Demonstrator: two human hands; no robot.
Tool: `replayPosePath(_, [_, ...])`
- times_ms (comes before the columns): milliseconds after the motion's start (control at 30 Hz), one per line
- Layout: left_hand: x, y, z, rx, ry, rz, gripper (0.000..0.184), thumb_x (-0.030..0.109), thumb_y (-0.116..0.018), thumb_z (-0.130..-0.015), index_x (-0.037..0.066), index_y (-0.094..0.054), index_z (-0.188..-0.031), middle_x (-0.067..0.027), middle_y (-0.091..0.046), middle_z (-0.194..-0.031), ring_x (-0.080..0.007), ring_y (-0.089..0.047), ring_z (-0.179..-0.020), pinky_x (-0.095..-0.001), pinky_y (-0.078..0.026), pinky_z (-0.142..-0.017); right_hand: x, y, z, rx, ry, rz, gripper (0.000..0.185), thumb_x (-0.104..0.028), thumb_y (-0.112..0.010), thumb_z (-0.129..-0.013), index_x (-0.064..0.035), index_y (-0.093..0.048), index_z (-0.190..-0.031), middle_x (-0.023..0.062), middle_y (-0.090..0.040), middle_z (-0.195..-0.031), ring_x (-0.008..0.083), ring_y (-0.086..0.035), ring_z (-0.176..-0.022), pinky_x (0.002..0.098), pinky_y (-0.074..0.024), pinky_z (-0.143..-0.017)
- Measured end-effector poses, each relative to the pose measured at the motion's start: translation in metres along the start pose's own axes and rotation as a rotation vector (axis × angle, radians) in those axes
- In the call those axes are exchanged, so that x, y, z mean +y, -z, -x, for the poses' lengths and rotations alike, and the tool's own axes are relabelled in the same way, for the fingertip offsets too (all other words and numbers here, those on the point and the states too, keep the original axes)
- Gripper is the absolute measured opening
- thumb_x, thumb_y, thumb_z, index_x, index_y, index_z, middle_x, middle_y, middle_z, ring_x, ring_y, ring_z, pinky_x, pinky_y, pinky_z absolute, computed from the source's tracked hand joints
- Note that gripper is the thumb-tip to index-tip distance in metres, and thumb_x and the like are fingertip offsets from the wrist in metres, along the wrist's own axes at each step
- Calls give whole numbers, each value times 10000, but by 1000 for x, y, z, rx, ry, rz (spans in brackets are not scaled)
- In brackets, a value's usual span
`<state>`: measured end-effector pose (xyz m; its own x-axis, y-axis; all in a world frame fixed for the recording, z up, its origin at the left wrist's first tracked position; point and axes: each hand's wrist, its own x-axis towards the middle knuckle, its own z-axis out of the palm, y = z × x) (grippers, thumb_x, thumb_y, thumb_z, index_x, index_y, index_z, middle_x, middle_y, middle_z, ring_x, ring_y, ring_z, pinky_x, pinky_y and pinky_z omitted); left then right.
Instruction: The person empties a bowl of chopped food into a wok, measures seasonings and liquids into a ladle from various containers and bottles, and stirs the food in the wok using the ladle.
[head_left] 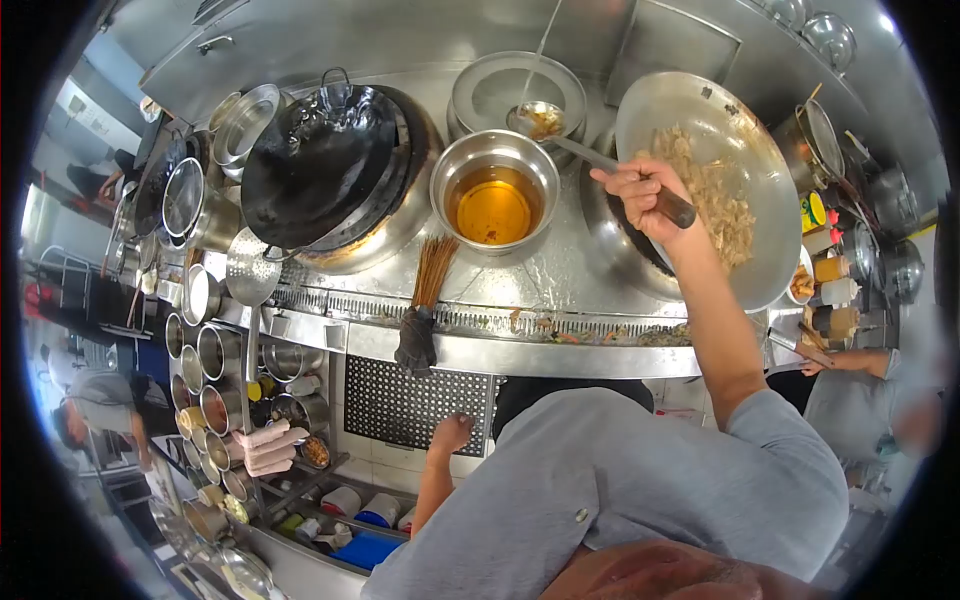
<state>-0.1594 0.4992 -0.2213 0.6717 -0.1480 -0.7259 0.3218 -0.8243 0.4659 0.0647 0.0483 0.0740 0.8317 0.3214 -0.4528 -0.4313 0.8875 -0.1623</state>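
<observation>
My right hand (648, 197) is wrapped around the dark handle of a ladle (545, 122). The ladle's bowl, with some brownish liquid or food in it, is over the round metal pan or lid behind the oil bowl. Just below it stands a steel bowl (443, 190) of amber oil (493, 212). Beside my right hand, a large pale wok (770, 200) is tilted and contains light-brown shredded food (715, 195). My left hand (452, 433) hangs low before the counter edge, its fingers curled, with nothing seen in it.
A black wok (320, 165) sits on the left burner. A bamboo brush (430, 280) lies across the counter's front rim. On the left are a skimmer (253, 265) and several steel pots (218, 350). Another person's hand (855, 362) shows at the right, near seasoning bottles (835, 290).
</observation>
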Motion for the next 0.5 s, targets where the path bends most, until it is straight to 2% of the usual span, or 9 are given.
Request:
replayPosePath(200, [5, 17, -17, 20, -46, 29, 340, 317, -579, -898, 18, -666, -1036, -221, -687, -988, -387, -647, -983, -428, -499, -852, 2, -2, 1, 35, 38, 19, 580, -38, -527, -897, 91, -222, -1373, 12, -454, -702, 60, -469, -450, 174, -390, -365])
replayPosePath(333, [0, 23, -18, 41, -72, 120, 341, 329, -584, -893, 26, -667, -1025, -216, -689, -974, -371, -658, -969, -431, -502, -843, 4, 1, -7, -7, 26, -40, 576, -44, -508, -906, 89, -209, -1380, 14, -455, -698, 64, -480, -453, 182, -394, -360])
replayPosePath(433, [-4, 29, -13, 0, 4, 68, 352, 333, -577, -898, 19, -667, -1029, -212, -690, -991, -357, -656, -986, -419, -500, -859, 7, 1, -13, -47, 8, -100, 588, -51, -493, -913, 80, -183, -1394, 20, -455, -696, 72, -491, -454, 194, -415, -359])
replayPosePath(467, [-10, 27, -13, 64, -116, 11, 336, 321, -570, -904, 21, -667, -1017, -218, -688, -992, -360, -657, -977, -428, -501, -850, 8, 1, -15, -70, -6, -132, 595, -53, -486, -915, 75, -169, -1402, 23, -455, -695, 77, -495, -453, 201, -426, -359])
replayPosePath(500, [-16, 26, -13, 69, -113, 6, 336, 321, -570, -904, 21, -667, -1017, -218, -688, -992, -360, -657, -977, -428, -501, -850, 10, 0, -16, -76, -8, -136, 595, -53, -486, -915, 75, -169, -1402, 23, -455, -695, 77, -495, -453, 201, -426, -359])
